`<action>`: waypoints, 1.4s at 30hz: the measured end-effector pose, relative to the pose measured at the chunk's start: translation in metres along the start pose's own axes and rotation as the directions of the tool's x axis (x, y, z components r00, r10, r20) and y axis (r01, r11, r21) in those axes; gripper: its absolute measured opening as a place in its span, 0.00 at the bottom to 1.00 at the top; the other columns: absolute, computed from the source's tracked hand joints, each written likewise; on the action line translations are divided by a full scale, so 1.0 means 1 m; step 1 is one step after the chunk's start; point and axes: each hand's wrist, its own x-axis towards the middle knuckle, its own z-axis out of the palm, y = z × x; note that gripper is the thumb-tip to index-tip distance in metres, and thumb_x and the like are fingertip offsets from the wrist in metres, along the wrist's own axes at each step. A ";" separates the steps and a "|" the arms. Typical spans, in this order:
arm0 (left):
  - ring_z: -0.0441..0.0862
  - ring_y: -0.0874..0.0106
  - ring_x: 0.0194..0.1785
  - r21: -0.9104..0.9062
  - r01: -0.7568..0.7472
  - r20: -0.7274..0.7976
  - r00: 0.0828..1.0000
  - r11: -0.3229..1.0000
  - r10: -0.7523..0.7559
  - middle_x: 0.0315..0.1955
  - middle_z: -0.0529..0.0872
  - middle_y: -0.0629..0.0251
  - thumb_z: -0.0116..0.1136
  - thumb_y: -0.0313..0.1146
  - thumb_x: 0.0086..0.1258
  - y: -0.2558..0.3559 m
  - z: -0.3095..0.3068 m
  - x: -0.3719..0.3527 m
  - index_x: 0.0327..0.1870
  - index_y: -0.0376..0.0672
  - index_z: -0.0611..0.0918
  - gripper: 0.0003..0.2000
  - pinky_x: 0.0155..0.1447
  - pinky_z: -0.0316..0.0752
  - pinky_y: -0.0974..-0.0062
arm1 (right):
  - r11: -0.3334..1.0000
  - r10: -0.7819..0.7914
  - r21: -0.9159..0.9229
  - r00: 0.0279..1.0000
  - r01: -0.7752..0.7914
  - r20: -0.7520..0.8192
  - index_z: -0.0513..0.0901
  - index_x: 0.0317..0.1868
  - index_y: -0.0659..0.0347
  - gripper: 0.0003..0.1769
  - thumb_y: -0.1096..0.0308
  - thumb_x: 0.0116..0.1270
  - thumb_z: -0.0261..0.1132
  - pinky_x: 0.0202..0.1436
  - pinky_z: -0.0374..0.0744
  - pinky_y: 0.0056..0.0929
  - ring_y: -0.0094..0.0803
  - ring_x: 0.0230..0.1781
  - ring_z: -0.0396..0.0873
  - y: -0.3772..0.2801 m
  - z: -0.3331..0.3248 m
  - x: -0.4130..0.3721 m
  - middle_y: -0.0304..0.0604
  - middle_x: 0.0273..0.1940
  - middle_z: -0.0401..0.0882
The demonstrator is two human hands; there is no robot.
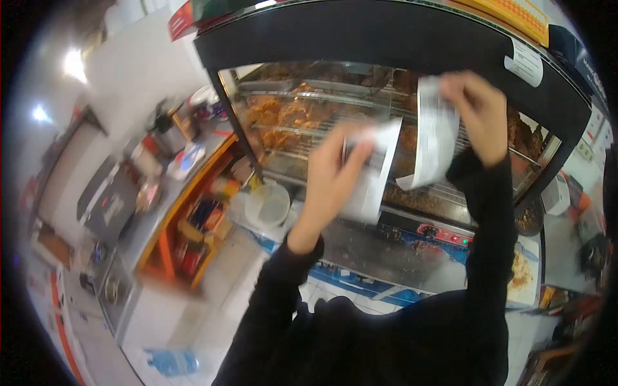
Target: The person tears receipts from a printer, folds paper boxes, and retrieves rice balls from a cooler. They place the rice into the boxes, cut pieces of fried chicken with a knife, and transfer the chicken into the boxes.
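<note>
My left hand (pixel 331 174) pinches a white printed receipt (pixel 372 183) between thumb and fingers. Higher up and to the right, my right hand (pixel 479 112) grips the top of a second receipt (pixel 432 145), which hangs down with its lower end curled. The two slips are apart, with a narrow gap between them. Motion blurs both hands slightly, and the print is too small to read. Behind them stands a glass-fronted food warmer (pixel 309 42) with browned, fried-looking pieces of food (pixel 277 119) on its racks.
Another paper slip (pixel 526 63) is stuck to the warmer's top right. A white bucket (pixel 267 204) stands at its lower left, near an orange-edged counter (pixel 168 228). A cutting board (pixel 524 273) with crumbs lies at right. On the floor is a blue plastic bottle (pixel 172 362).
</note>
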 end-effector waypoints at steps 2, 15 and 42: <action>0.74 0.80 0.35 -0.026 -0.175 -0.061 0.983 0.984 0.173 0.32 0.78 0.64 0.52 0.30 0.61 -0.023 0.008 0.079 0.44 0.37 0.72 0.12 0.37 0.68 0.83 | 0.896 -0.333 -0.349 0.936 0.275 -0.117 0.79 0.34 0.64 0.07 0.71 0.54 0.61 0.37 0.72 0.21 0.26 0.31 0.76 0.024 0.004 0.060 0.42 0.32 0.78; 0.70 0.65 0.44 0.694 -0.497 -0.250 0.513 0.522 0.821 0.35 0.74 0.64 0.52 0.23 0.54 -0.071 0.036 0.200 0.37 0.42 0.77 0.09 0.46 0.62 0.69 | 0.582 -0.659 -0.780 0.696 0.230 -0.286 0.80 0.31 0.62 0.09 0.80 0.46 0.63 0.34 0.72 0.27 0.36 0.34 0.73 0.033 0.036 0.107 0.46 0.37 0.72; 0.69 0.60 0.44 0.325 -0.655 0.096 0.740 0.682 0.665 0.37 0.73 0.56 0.45 0.38 0.62 -0.062 0.009 0.192 0.41 0.36 0.73 0.15 0.48 0.62 0.67 | 0.720 -0.566 -0.583 0.805 0.377 -0.178 0.73 0.43 0.65 0.18 0.58 0.62 0.51 0.47 0.65 0.30 0.37 0.39 0.70 0.031 0.023 0.083 0.47 0.37 0.72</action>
